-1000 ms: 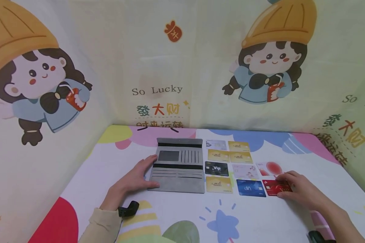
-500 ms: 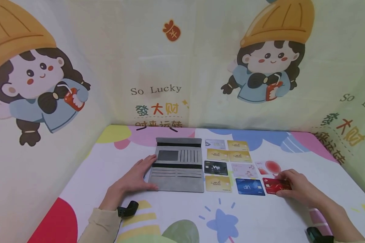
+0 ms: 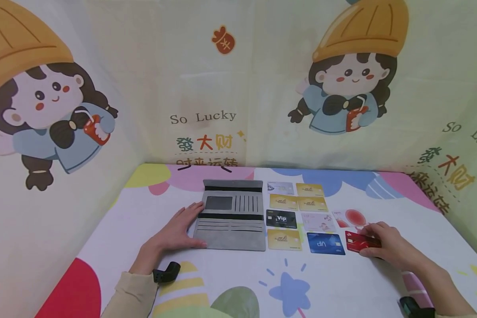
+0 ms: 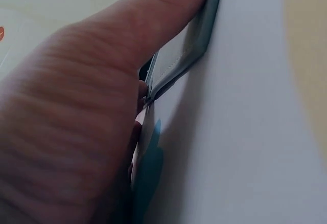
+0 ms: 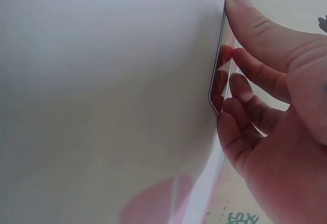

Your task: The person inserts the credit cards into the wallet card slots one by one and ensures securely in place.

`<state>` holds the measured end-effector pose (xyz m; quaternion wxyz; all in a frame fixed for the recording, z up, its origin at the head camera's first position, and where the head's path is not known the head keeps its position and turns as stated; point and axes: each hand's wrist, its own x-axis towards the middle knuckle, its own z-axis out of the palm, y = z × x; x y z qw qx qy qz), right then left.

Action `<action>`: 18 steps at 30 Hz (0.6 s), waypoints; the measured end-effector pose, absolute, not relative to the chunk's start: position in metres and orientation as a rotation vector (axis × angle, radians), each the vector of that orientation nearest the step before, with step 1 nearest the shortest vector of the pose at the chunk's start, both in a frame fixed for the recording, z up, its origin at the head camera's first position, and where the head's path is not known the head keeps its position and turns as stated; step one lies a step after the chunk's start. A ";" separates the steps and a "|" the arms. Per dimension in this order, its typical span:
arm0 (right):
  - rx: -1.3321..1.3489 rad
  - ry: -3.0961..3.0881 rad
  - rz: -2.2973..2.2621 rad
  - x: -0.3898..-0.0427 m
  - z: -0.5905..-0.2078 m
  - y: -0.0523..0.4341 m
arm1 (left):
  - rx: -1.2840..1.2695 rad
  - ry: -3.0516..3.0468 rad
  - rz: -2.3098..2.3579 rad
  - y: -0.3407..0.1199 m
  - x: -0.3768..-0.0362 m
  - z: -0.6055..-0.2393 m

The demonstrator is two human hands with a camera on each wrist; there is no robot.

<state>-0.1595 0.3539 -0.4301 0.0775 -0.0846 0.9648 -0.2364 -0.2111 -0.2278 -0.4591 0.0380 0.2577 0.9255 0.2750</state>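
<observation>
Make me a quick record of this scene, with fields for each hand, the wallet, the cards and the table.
Left hand: touches the left edge of the wallet
Right hand: holds the red card by its right end
Wallet: gray, lying open, slots showing, left of the cards
Card count: ten, including the red one
Gold cards: four
Other cards: black card, blue card, pale pink card, silver card, red-circle card
Table: white with colorful print

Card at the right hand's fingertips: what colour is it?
The card at the right hand is red, clearest in the head view.
</observation>
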 end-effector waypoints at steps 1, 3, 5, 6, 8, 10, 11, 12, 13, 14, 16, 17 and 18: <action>-0.246 2.886 -0.713 -0.160 -0.430 0.354 | 0.788 2.841 0.845 -0.228 -0.211 -0.459; -0.247 2.878 -0.728 -0.160 -0.428 0.353 | 0.767 2.839 0.844 -0.228 -0.211 -0.459; -0.246 2.870 -0.743 -0.160 -0.428 0.352 | 0.748 2.836 0.842 -0.228 -0.211 -0.460; -0.249 2.869 -0.748 -0.160 -0.428 0.351 | 0.748 2.837 0.842 -0.228 -0.211 -0.460; -0.252 2.872 -0.752 -0.159 -0.427 0.351 | 0.733 2.833 0.845 -0.228 -0.211 -0.460; -0.255 2.892 -0.736 -0.157 -0.427 0.351 | 0.737 2.834 0.849 -0.228 -0.211 -0.460; -0.260 2.904 -0.730 -0.156 -0.427 0.351 | 0.741 2.835 0.850 -0.228 -0.211 -0.460; -0.271 2.919 -0.720 -0.155 -0.427 0.352 | 0.745 2.839 0.846 -0.228 -0.212 -0.460; -0.279 2.932 -0.711 -0.154 -0.427 0.352 | 0.740 2.836 0.846 -0.228 -0.212 -0.460; -0.291 2.946 -0.702 -0.153 -0.427 0.352 | 0.744 2.837 0.844 -0.227 -0.212 -0.460; -0.315 2.964 -0.694 -0.152 -0.427 0.352 | 0.744 2.835 0.847 -0.227 -0.213 -0.461; -0.323 2.968 -0.695 -0.151 -0.427 0.352 | 0.749 2.837 0.845 -0.227 -0.213 -0.461; -0.331 2.973 -0.693 -0.151 -0.427 0.352 | 0.748 2.836 0.846 -0.227 -0.213 -0.461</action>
